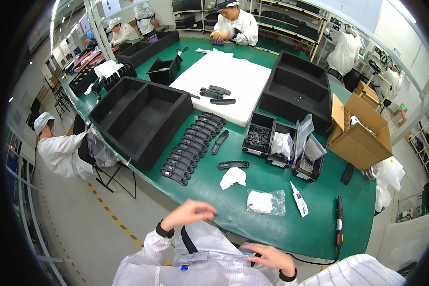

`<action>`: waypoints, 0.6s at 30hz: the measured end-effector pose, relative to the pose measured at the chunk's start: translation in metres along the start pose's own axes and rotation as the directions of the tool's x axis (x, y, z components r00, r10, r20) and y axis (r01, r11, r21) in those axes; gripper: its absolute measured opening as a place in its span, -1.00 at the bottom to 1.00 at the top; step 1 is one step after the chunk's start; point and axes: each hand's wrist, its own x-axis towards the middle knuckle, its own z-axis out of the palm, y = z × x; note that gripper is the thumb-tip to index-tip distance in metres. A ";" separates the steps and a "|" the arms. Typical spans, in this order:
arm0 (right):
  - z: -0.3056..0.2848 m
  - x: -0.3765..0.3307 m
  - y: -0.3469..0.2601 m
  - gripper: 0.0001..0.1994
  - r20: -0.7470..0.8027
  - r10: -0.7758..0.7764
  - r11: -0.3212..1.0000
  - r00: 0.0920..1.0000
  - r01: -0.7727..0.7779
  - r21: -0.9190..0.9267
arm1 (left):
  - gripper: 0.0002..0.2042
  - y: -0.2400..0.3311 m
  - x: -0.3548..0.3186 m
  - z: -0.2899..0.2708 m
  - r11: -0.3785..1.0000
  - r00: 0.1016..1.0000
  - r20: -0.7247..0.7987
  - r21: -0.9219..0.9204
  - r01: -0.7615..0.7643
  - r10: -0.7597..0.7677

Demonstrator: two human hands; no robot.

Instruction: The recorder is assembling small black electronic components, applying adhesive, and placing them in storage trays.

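Observation:
My left hand [190, 213] hovers at the table's front edge, fingers stretched out and holding nothing. Lower and to its right, my right hand [270, 257] is held in front of my body, also empty with fingers extended. Beyond the left hand, several black handle-shaped parts [188, 148] lie in a long row. Two more, a slanted handle part [219, 142] and a level handle part [233, 165], lie apart from it. Nearest the hands are a crumpled white cloth [233, 178] and a clear bag with white material [266, 202]. A white tube [299, 200] lies farther right.
An electric screwdriver [339, 221] with a cable lies at the right. Black bins of small parts [258, 137], a cardboard box [360, 133] and black divided trays [143, 119] surround a white foam sheet [224, 76]. A co-worker [236, 24] works across the green table [200, 188].

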 end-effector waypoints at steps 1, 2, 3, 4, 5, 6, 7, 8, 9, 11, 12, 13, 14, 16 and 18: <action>-0.010 -0.005 -0.013 -0.58 -0.054 0.045 0.999 0.998 -0.045 -0.015 | -0.79 -0.002 0.011 -0.007 0.994 0.984 -0.165 0.102 -0.047 0.063; -0.015 -0.009 -0.012 -0.58 -0.051 0.043 0.999 0.998 -0.043 -0.013 | -0.83 -0.002 0.021 -0.014 0.974 0.937 -0.320 0.213 -0.074 0.141; -0.020 -0.014 -0.009 -0.59 -0.159 0.049 0.998 0.986 -0.056 -0.041 | -0.79 0.001 0.031 -0.020 0.957 0.894 -0.406 0.280 -0.076 0.190; -0.023 -0.016 -0.008 -0.60 -0.270 0.054 0.995 0.961 -0.075 -0.068 | -0.75 0.006 0.045 -0.023 0.936 0.843 -0.479 0.345 -0.075 0.244; -0.026 -0.016 -0.013 -0.68 -0.376 0.088 0.990 0.923 -0.121 -0.067 | -0.75 0.010 0.057 -0.026 0.936 0.843 -0.480 0.344 -0.076 0.244; -0.025 -0.016 -0.013 -0.68 -0.376 0.088 0.990 0.922 -0.122 -0.068 | -0.74 0.011 0.070 -0.028 0.908 0.825 -0.482 0.409 -0.086 0.295; -0.026 -0.017 -0.012 -0.68 -0.452 0.129 0.987 0.883 -0.159 -0.029 | -0.73 0.009 0.083 -0.029 0.876 0.806 -0.480 0.473 -0.096 0.348; -0.026 -0.016 -0.012 -0.68 -0.520 0.166 0.982 0.838 -0.187 0.011 | -0.73 0.003 0.094 -0.031 0.874 0.803 -0.483 0.476 -0.096 0.350; -0.024 -0.016 -0.009 -0.70 -0.536 0.110 0.992 0.837 -0.128 0.004 | -0.68 -0.006 0.106 -0.033 0.814 0.771 -0.465 0.569 -0.117 0.436; -0.023 -0.016 -0.011 -0.71 -0.521 0.125 0.991 0.845 -0.129 0.028 | -0.59 -0.013 0.125 -0.029 0.686 0.724 -0.416 0.720 -0.107 0.550; -0.021 -0.016 -0.011 -0.71 -0.500 0.138 0.990 0.855 -0.128 0.054 | -0.59 -0.018 0.131 -0.027 0.685 0.725 -0.414 0.720 -0.110 0.551; -0.020 -0.016 -0.010 -0.71 -0.506 0.140 0.990 0.851 -0.129 0.056 | -0.60 -0.018 0.137 -0.024 0.700 0.743 -0.423 0.709 -0.084 0.518; -0.018 -0.017 -0.009 -0.72 -0.506 0.131 0.991 0.852 -0.120 0.055 | -0.61 -0.019 0.141 -0.023 0.713 0.761 -0.433 0.699 -0.056 0.484; -0.016 -0.018 -0.008 -0.74 -0.508 0.124 0.992 0.852 -0.110 0.058 | -0.63 -0.021 0.146 -0.022 0.719 0.775 -0.430 0.693 -0.046 0.464; -0.016 -0.018 -0.008 -0.73 -0.510 0.134 0.991 0.850 -0.128 0.047 | -0.64 -0.025 0.150 -0.022 0.725 0.788 -0.429 0.688 -0.032 0.442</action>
